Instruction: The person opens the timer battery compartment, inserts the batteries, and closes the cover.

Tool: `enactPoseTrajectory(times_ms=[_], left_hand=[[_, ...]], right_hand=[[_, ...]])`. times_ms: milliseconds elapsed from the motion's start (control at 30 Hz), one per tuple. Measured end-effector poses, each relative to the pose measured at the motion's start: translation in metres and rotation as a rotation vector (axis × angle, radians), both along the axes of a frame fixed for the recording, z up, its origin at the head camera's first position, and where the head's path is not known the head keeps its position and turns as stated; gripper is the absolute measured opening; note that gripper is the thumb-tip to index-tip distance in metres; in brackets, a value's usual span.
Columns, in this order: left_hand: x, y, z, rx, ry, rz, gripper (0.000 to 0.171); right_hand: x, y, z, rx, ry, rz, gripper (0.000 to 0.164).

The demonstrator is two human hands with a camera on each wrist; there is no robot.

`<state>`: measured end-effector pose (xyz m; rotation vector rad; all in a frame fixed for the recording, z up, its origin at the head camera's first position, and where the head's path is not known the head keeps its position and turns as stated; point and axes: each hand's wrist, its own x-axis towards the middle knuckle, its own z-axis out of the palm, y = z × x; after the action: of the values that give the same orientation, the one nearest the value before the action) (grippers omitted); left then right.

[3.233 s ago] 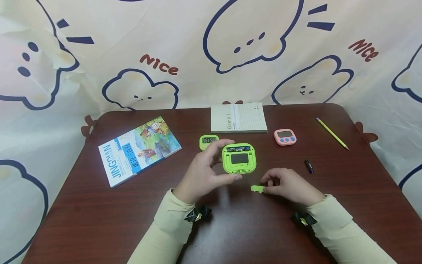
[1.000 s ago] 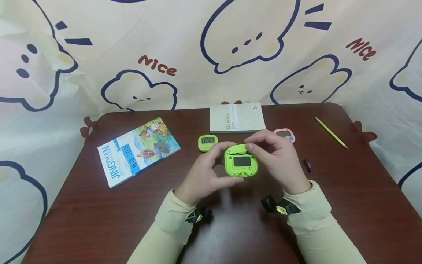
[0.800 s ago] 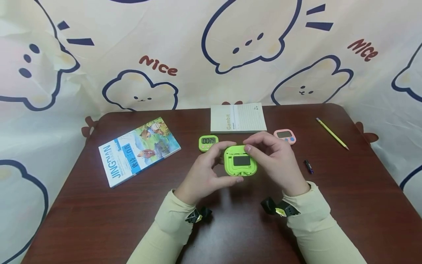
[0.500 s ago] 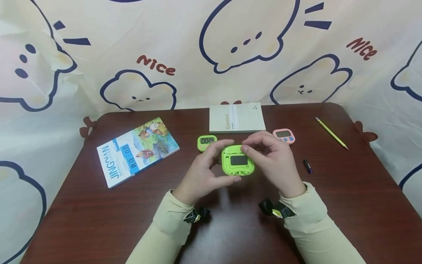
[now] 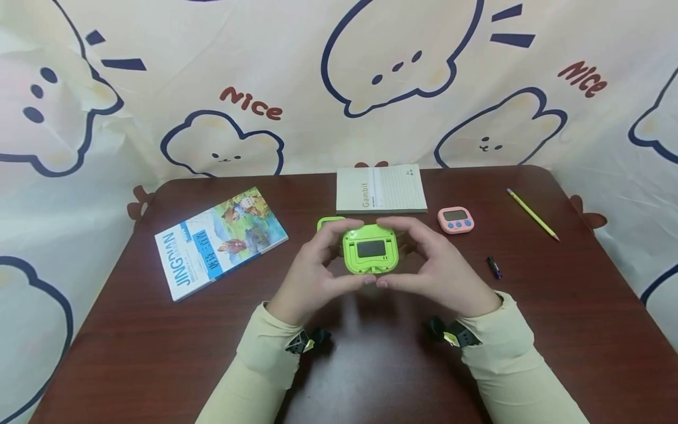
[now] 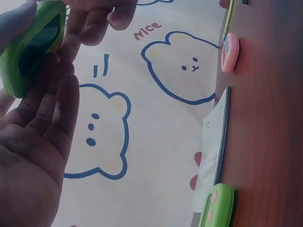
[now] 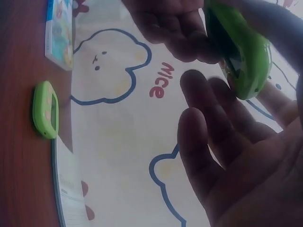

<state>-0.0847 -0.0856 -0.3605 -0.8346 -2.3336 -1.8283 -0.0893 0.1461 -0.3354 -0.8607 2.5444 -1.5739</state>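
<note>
Green timer [image 5: 371, 249] is showing its rear at frame centre; left hand [image 5: 309, 275] and right hand [image 5: 447, 274] are gripping its top and bottom edges. The right is no longer pressing the upper-right corner, suggesting the battery cover [image 5: 371, 232] is sitting closed.

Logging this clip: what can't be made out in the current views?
Head: display of the second green timer, hidden behind the left hand.
Head: far face of the held timer, turned away from the camera.
Head: any print on the small dark cylinder, too small to read.
Right wrist: the rest of the book, cut off by the top edge.
</note>
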Motion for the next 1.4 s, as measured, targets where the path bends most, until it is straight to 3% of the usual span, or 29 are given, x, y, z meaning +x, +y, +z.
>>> enactPoseTrajectory(times_ms=[333,1033,1400], left_hand=[[-0.0002,-0.0002,0.0004,-0.005,0.018,-0.005,0.076],[0.0013,-0.0024,0.0025,-0.069,-0.024,-0.002,0.074],[-0.0026,-0.0032,0.0030,-0.099,0.001,0.012,0.085]], right_hand=[[-0.0014,0.0011,-0.0011,0.023,0.068,0.000,0.073],[-0.0012,0.0020,-0.0030,0.027,0.138,-0.009,0.069],[-0.0035,-0.0044,-0.0090,0.013,0.175,-0.016,0.075]])
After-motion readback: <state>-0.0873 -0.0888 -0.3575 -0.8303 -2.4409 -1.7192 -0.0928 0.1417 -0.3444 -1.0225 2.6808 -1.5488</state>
